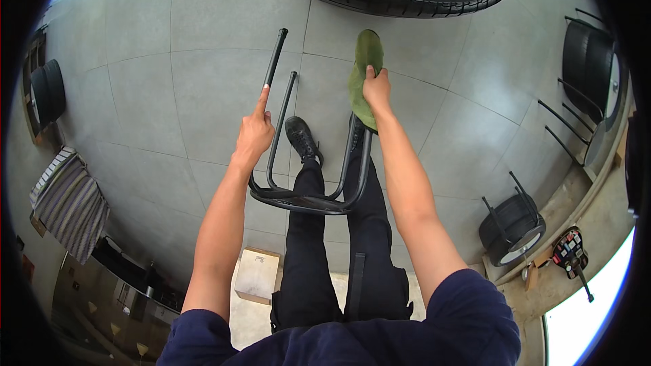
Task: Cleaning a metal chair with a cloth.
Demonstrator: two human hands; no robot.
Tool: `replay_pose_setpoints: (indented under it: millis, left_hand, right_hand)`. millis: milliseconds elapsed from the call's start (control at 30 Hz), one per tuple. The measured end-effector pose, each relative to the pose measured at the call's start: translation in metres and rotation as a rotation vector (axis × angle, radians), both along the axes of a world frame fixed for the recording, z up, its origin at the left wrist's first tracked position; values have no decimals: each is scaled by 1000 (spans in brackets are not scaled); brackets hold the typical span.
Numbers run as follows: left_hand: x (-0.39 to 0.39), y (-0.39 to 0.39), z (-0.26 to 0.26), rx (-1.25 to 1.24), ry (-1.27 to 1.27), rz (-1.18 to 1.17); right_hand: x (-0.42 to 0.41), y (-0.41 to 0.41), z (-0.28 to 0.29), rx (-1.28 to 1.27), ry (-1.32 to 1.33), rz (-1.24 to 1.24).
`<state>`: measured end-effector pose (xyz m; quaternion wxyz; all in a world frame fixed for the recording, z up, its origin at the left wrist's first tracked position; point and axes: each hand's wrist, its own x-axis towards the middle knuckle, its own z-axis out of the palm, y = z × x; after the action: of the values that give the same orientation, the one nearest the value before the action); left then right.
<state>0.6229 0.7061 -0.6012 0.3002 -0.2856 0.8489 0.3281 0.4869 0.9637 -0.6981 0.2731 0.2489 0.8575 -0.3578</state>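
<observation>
A black tubular metal stool frame (300,203) lies across my legs, its legs pointing away from me. My left hand (256,132) is at the left leg, index finger extended along the tube; whether its other fingers hold anything cannot be told. My right hand (377,86) grips a green cloth (362,94), which covers the far part of a right-hand leg of the frame. The cloth hides that leg's end. Bare tube shows below the cloth, over my right shoe.
A large tire (407,0) lies on the tiled floor ahead. A cardboard box (257,274) is near my left thigh. Stools made with tires, one of them here (511,229), stand at the right. A striped cloth (74,203) hangs at the left.
</observation>
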Motion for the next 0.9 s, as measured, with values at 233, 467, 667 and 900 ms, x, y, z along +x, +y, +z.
replay_pose_setpoints:
  millis: [233, 467, 667, 900]
  left_hand:
    - [2, -5, 5, -6, -43, 8]
    - [1, -7, 6, 15, -30, -39]
    - [-6, 7, -2, 60, 10, -32]
    - [3, -4, -1, -1, -42, -25]
  right_hand:
    - [174, 9, 157, -110, -125, -47]
    - [118, 12, 85, -78, 7, 94]
    - [-51, 8, -27, 123, -61, 117]
    - [30, 2, 14, -19, -51, -4]
